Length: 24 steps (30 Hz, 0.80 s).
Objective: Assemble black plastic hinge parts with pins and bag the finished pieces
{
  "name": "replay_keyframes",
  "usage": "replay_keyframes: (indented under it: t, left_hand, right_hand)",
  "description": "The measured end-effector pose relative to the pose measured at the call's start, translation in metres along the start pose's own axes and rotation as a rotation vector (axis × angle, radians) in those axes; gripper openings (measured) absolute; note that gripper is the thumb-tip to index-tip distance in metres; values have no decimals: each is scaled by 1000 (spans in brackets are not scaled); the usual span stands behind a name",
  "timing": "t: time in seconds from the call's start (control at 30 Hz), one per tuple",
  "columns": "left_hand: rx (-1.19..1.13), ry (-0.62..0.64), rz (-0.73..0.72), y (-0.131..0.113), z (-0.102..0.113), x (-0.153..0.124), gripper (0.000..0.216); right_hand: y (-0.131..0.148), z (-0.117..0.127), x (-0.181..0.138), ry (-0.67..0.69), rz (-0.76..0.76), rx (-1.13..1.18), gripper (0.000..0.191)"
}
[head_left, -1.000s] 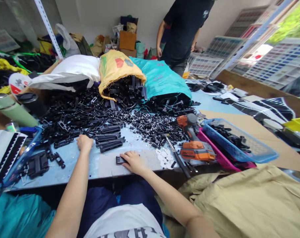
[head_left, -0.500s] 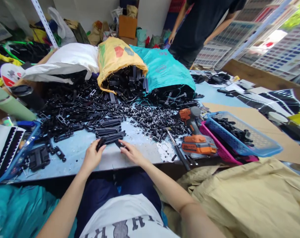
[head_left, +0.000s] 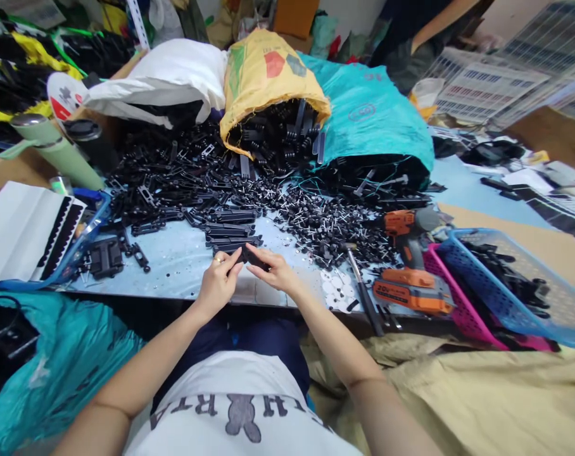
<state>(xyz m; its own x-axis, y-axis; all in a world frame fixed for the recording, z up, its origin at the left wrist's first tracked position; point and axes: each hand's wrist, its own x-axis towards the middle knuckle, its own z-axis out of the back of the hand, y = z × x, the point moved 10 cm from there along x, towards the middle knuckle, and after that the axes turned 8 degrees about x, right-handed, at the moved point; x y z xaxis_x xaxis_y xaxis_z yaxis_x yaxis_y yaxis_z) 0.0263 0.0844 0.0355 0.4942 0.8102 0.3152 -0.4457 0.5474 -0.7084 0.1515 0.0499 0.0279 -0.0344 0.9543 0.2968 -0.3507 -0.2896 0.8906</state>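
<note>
My left hand [head_left: 220,280] and my right hand [head_left: 275,271] meet over the front of the bench. The right fingers close on a small black plastic piece [head_left: 258,259]. Between the left thumb and forefinger is the end of a black plastic part, mostly hidden by the fingers; it touches or nearly touches the right hand's piece. Just beyond the hands lies a stack of long black plastic arms [head_left: 233,230] side by side. Behind them spreads a pile of small black parts and metal pins [head_left: 323,221].
A cordless drill [head_left: 411,288], a hammer [head_left: 363,288] and white discs [head_left: 337,290] lie to the right, beside a blue basket [head_left: 501,316]. Yellow [head_left: 268,76], white [head_left: 173,69] and teal [head_left: 363,114] sacks stand behind. A person [head_left: 411,50] is at the back.
My hands have come together, bringing the two black pieces to each other; before, they were apart. The view has shifted, so the bench appears further right and left.
</note>
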Motion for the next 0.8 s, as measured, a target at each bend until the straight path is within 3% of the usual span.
replay_keyframes:
  t: [0.07, 0.2, 0.4, 0.47, 0.6, 0.7, 0.8]
  left_hand:
    - [-29, -87, 21, -1, 0, 0, 36]
    - [-133, -295, 73, 1, 4, 0, 36]
    - [-231, -304, 96, 1, 10, 7, 35]
    - [-219, -279, 109, 7, 6, 5, 36]
    - [-175, -145, 227, 40, -24, -15, 39]
    - [-30, -39, 238, 57, -42, -29, 50]
    - [225, 57, -87, 26, -50, -24, 49]
  right_hand:
    - [6, -1, 1, -29, 41, -32, 51]
    - [-4, -12, -4, -186, -65, 43, 54]
    - [2, -26, -11, -336, -88, 4, 56]
    - [1, -31, -10, -295, -91, -8, 56]
    - [-22, -31, -8, -31, -145, -179, 50]
    - [-42, 24, -7, 3, -184, -508, 44]
    - [-59, 130, -12, -253, -380, -881, 49]
